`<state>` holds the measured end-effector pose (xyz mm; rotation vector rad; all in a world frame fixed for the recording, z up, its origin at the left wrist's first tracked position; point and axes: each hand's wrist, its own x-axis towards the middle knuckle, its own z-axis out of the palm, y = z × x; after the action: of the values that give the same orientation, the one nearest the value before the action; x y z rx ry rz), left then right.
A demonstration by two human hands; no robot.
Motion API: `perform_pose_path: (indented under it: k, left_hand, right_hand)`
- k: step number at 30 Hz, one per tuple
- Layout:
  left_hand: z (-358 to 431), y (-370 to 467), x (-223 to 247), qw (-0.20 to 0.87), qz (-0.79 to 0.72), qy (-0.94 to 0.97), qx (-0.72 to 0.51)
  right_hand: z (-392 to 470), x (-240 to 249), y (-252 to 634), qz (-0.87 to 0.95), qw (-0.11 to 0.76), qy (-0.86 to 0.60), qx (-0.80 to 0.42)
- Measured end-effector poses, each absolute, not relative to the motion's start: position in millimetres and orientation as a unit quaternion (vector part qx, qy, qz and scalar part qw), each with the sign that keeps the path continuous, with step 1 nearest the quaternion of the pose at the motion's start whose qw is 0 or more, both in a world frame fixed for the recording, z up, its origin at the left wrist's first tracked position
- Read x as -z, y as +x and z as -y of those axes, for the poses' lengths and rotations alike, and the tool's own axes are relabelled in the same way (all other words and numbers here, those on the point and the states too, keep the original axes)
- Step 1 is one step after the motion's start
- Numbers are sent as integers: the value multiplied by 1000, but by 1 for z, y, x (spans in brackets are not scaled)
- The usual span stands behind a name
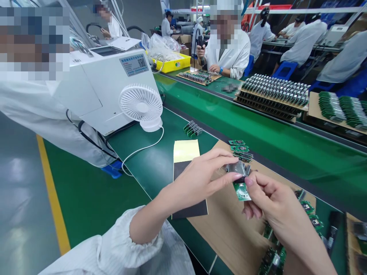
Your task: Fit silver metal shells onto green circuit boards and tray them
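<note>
Between my two hands is a small green circuit board [242,192] with a grey display module [237,169] on its upper part. My left hand [205,170] reaches in from the left, its thumb and fingers closed on the edges of the display. From the lower right, my right hand [268,194] pinches the side of the same board between thumb and finger. Just beyond the fingers stand several more boards [243,156] on the cardboard sheet [229,229]. A black pad with a yellow top strip [186,151] lies under my left forearm.
A white fan [142,105] stands beside a large white machine [109,84] at the left. Several boards [193,129] stand near the bench's far edge. More boards [272,256] lie at lower right. Loaded board trays [272,89] sit across the green belt [206,110], where a co-worker [232,49] sits.
</note>
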<state>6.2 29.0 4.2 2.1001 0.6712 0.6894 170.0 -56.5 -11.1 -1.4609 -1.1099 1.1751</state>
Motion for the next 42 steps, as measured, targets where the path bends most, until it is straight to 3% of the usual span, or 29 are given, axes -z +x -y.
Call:
perform_pose_path:
  k: [10,14,19,23,25,27,31,37,42]
  left_hand:
    - [-36,20,-2,194,-187,900,-342]
    - [-38,20,1,198,-176,899,-349]
    - [-41,3,1,381,-168,852,-317]
    - [-34,2,4,650,-214,656,-319]
    - [-27,8,7,747,-246,535,-309]
    - [-21,15,11,771,-292,475,-310]
    - [-37,19,24,709,-390,481,-336]
    - [-150,-5,46,494,-561,564,-351]
    - [-235,-19,57,330,-661,614,-277]
  right_hand:
    - [64,-15,160,474,391,-652,-445]
    - [63,-10,161,474,388,-658,-438]
    - [60,6,172,468,440,-605,-471]
    - [56,8,172,459,467,-584,-479]
    - [53,8,168,456,456,-601,-472]
    - [49,10,164,478,412,-618,-469]
    - [46,16,164,564,313,-645,-410]
    - [53,22,171,617,293,-661,-312]
    - [53,25,174,679,223,-638,-287]
